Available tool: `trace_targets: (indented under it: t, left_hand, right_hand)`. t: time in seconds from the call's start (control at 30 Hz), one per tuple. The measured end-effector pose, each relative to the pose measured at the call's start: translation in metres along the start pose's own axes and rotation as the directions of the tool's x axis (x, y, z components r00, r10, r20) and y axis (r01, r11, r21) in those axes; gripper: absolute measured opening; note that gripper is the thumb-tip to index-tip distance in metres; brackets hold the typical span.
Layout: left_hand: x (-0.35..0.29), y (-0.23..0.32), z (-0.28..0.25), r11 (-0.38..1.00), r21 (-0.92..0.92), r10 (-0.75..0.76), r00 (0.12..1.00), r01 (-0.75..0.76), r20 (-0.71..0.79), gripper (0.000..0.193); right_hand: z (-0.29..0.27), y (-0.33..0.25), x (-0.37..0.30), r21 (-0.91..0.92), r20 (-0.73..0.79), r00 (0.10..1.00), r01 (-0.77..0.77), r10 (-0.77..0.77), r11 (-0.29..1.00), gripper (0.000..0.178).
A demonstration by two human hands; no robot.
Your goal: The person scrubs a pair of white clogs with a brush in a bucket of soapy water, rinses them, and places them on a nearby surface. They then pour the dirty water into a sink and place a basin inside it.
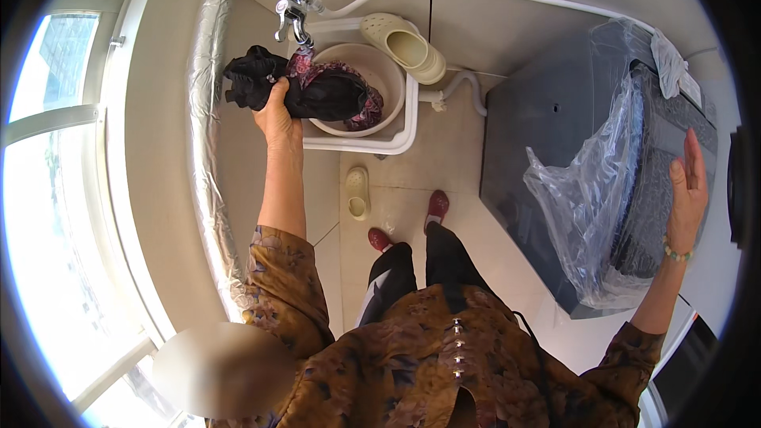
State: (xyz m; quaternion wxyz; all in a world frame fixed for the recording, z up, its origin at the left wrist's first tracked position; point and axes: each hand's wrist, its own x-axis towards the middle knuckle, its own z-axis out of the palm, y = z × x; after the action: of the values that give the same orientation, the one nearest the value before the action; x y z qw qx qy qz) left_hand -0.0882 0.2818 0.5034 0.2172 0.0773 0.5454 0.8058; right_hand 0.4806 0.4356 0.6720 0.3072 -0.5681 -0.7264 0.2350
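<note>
My left hand is closed on a bunched black garment at the left side of a white sink. Pink and dark patterned cloth hangs together with the black fabric, partly inside a round pale basin that stands in the sink. Just above the cloth is a metal tap. Far to the right, my right hand is raised with fingers stretched, beside the top of a dark grey washing machine. Whether it touches the lid I cannot tell.
Clear plastic film drapes over the machine's edge. One pale clog rests on the sink's right rim; another clog lies on the floor near my feet. A foil-wrapped pipe runs along the left, by the window. A grey drain hose curves beside the sink.
</note>
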Motion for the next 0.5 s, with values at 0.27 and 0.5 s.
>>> trace_targets:
  t: [0.27,0.5]
  left_hand:
    - [0.006,-0.075,-0.048,0.430,0.787,-0.483,0.849,0.442,-0.213,0.097]
    - [0.047,-0.176,-0.115,0.377,0.894,-0.327,0.938,0.244,-0.118,0.059]
  right_hand:
    - [0.002,0.000,-0.008,-0.068,0.027,0.998,0.067,-0.065,0.995,0.054]
    - [0.011,-0.006,-0.026,-0.225,0.064,0.988,0.152,-0.141,0.962,0.054]
